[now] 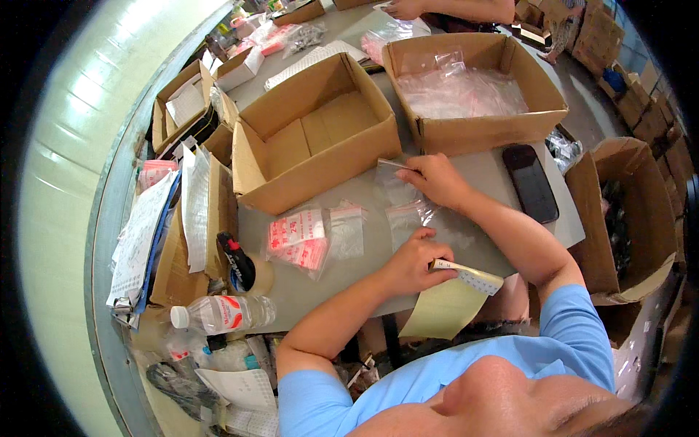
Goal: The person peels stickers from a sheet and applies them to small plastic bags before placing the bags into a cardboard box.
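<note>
My left hand (416, 264) is closed on a curled sheet of small white labels (477, 279), whose yellow backing (444, 309) hangs over the table's near edge. Farther forward, my right hand (439, 182) pinches the top of a small clear plastic bag (393, 173). Between the two hands another clear bag (405, 218) lies on the grey table. To its left are a flat clear zip bag (346, 231) and a packet of clear bags with red print (298, 237).
Beyond my hands stand a bare-bottomed cardboard box (317, 164) and a box (488, 135) holding clear bags. A black phone (530, 183) lies at right. At left are a water bottle (222, 314), tape roll (255, 275) and clipboard (142, 240). Another person's hand (405, 9) shows at the far edge.
</note>
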A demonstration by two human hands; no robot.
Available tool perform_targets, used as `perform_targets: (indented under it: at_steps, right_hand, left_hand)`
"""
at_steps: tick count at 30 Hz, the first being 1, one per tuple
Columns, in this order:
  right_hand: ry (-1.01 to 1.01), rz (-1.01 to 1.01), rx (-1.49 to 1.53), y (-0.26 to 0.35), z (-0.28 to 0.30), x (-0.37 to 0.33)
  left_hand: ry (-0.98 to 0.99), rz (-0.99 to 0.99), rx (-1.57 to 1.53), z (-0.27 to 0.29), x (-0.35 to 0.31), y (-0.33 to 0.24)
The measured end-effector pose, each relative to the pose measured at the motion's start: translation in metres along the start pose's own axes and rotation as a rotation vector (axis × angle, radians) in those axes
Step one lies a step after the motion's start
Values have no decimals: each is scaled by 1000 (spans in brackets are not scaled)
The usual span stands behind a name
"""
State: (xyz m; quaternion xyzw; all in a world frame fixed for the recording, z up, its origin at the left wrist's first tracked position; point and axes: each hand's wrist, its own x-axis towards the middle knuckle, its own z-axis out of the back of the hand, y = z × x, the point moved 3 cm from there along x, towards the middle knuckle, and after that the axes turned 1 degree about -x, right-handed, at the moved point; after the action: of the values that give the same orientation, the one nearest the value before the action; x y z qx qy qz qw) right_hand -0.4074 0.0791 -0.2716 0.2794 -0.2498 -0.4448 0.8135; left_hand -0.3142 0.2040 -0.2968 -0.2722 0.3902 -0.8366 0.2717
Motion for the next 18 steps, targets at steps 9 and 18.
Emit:
perform_targets:
  at_steps: [9,18]
  right_hand:
    - [-289,217,-31,2,2,-8]
    - [-18,-2,-401,-1,24,-19]
  left_hand:
    - [-5,0,-8,1,1,-2]
    - [29,-34,30,1,-1,-6]
